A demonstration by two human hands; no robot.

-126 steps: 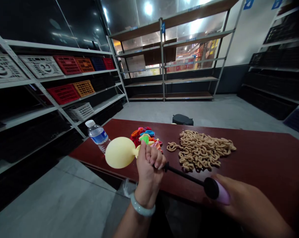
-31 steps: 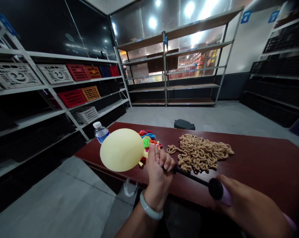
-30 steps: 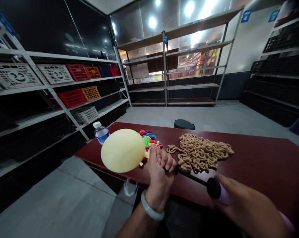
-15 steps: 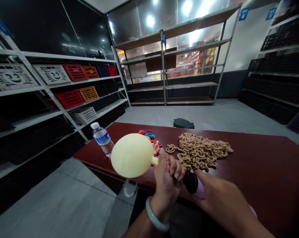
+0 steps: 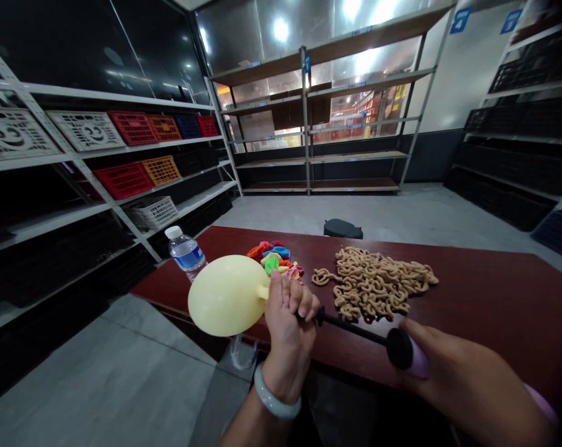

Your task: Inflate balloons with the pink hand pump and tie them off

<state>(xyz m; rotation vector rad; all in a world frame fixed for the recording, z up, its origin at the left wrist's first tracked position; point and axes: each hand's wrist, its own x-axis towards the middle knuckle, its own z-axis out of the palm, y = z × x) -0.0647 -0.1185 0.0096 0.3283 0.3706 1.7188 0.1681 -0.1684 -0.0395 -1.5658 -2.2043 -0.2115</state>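
Note:
A pale yellow balloon (image 5: 227, 296), partly inflated, points left from my left hand (image 5: 291, 316). That hand is closed around the balloon's neck and the black end of a hand pump (image 5: 353, 327), and its fingers cover the join. The pump's black rod runs out to the right, into a lilac pump body. My right hand (image 5: 462, 366) is wrapped around this body, below the black collar. Behind the left hand lies a pile of limp, colourful balloons (image 5: 272, 253) on the table.
A dark red table (image 5: 486, 292) spans the front, bearing a heap of tan chain (image 5: 383, 282). A water bottle (image 5: 185, 251) stands at its left. Beyond are a black stool (image 5: 343, 229) and shelves (image 5: 304, 124); plastic crates (image 5: 123, 180) fill the left rack.
My right hand has moved right with the pump body, exposing a length of black rod. My left hand and the balloon have shifted a little left. More of the balloon pile shows.

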